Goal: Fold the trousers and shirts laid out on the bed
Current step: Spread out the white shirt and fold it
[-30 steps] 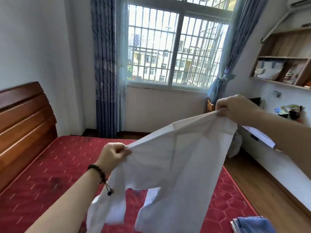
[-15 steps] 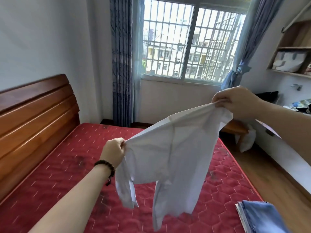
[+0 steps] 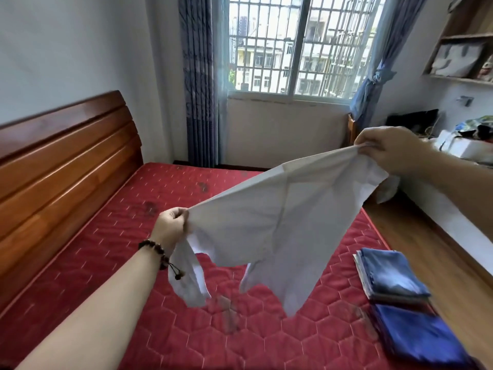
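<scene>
Both hands pinch the top edge of a white shirt [image 3: 272,222], fingers curled tight on the cloth: the left hand [image 3: 170,227] grips one end low and near the middle of the bed [image 3: 128,257], while the right hand [image 3: 392,150] holds the other end higher, out toward the window [image 3: 301,46]. The edge runs taut and slanting up from left to right between the two grips, and the rest of the shirt hangs below it in the air, clear of the red mattress. One sleeve [image 3: 186,276] dangles just under the left wrist, beside a dark bead bracelet [image 3: 157,252]; the body of the shirt drops to a loose point further right. On the bed's right edge lie folded jeans [image 3: 392,276], with a folded blue garment [image 3: 416,335] touching their near side.
</scene>
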The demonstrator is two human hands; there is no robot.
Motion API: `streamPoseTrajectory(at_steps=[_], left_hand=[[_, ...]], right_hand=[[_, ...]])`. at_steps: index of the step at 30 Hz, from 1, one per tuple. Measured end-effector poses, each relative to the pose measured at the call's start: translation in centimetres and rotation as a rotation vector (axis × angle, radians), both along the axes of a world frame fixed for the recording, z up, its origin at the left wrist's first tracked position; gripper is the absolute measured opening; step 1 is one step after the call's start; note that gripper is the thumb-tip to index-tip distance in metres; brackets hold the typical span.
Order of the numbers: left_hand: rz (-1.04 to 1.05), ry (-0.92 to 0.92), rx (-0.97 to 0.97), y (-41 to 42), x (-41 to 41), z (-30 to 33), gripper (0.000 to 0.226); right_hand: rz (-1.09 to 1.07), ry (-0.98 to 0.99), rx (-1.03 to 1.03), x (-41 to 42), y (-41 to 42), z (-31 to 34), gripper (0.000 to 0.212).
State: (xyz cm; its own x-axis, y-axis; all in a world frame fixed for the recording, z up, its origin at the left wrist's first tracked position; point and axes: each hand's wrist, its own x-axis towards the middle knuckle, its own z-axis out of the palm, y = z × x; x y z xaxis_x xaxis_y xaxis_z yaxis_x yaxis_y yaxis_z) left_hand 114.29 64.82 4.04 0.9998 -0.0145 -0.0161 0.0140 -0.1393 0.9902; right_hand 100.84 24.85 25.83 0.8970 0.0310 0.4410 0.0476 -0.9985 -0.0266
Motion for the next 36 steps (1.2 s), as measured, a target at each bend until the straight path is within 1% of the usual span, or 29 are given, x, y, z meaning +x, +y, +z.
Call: streamPoseTrajectory(at_steps=[2,4,7,9,12,15,19,24,27,30,34,36], left_hand=[[-0.067,0.016,-0.025,1.1,-1.6,0.0,0.025],[-0.096,-0.014,-0.020,2.0,-2.7,0.1,0.030],[-0.107,-0.082,0.054,2.8,-3.8,0.1,0.040],[-0.113,-0.109,0.105,2.8,-3.9,-0.6,0.040],[-0.115,-0.112,0.168,2.1,-2.8,-3.5,0.033],[-0.100,-0.093,0.259,0.9,0.0,-8.5,0.032],[-0.097,-0.074,0.495,-1.4,5.7,-17.2,0.030],[-0.146,0.060,0.699,-4.6,15.9,-29.4,0.027],[-0.154,0.116,0.742,-6.4,21.6,-36.0,0.028],[-0.155,0.133,0.779,-7.9,26.2,-41.1,0.029],[-0.159,0.184,0.819,-9.6,30.3,-45.9,0.028],[-0.117,0.194,0.819,-10.2,32.0,-47.4,0.028]], right_hand=[[-0.035,0.049,0.002,-1.1,0.0,-0.4,0.012],[-0.072,0.091,0.006,-1.5,0.1,-0.9,0.013],[-0.132,0.141,0.002,-1.1,0.2,-2.1,0.014],[-0.162,0.162,-0.018,-0.1,0.2,-3.4,0.016],[-0.191,0.232,-0.040,2.6,-0.4,-7.1,0.017],[-0.221,0.310,-0.058,6.9,-1.8,-13.3,0.018],[-0.243,0.419,0.006,14.7,-4.5,-24.7,0.016],[-0.351,0.531,0.072,26.5,-7.4,-39.8,0.013],[-0.348,0.565,0.049,32.1,-8.4,-47.7,0.015],[-0.331,0.556,0.000,36.5,-9.5,-54.2,0.019],[-0.278,0.599,-0.053,41.4,-11.8,-60.2,0.021],[-0.248,0.641,-0.061,44.2,-13.1,-62.2,0.021]])
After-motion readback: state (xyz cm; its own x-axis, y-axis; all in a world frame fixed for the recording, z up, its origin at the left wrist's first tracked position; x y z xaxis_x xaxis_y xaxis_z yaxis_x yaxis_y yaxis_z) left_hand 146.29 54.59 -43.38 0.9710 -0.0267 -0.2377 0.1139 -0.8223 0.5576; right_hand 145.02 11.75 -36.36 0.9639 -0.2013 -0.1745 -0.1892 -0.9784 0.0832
